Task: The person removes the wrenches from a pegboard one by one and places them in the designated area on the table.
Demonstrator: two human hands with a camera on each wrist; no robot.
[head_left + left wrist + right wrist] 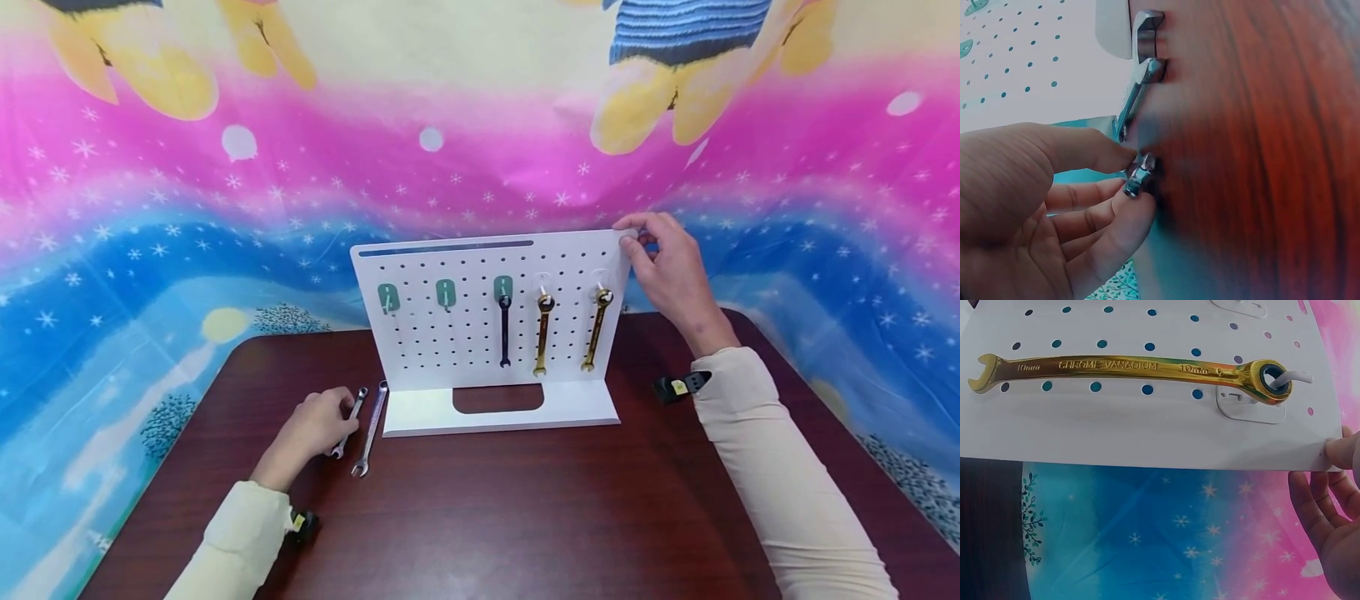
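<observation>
My left hand point(318, 423) pinches a short silver combination wrench point(1141, 175) between thumb and fingers, low over the table left of the board. Just right of it lies a longer silver wrench point(370, 429), beside the foot of the white pegboard point(450, 350). My right hand point(670, 271) grips the board's upper right corner, thumb in front and fingers behind. On the board hang a black wrench point(505, 333), a gold wrench point(542, 337) and, nearest the right hand, another gold wrench point(1129, 370) marked 10mm, its ring end over a white hook.
Two green-backed hooks, a far-left hook point(387, 297) and its neighbour point(446, 294), hold nothing. The board's base point(420, 412) has a cut-out and rests on the dark wooden table point(525, 508). A patterned cloth point(337, 150) hangs behind the table.
</observation>
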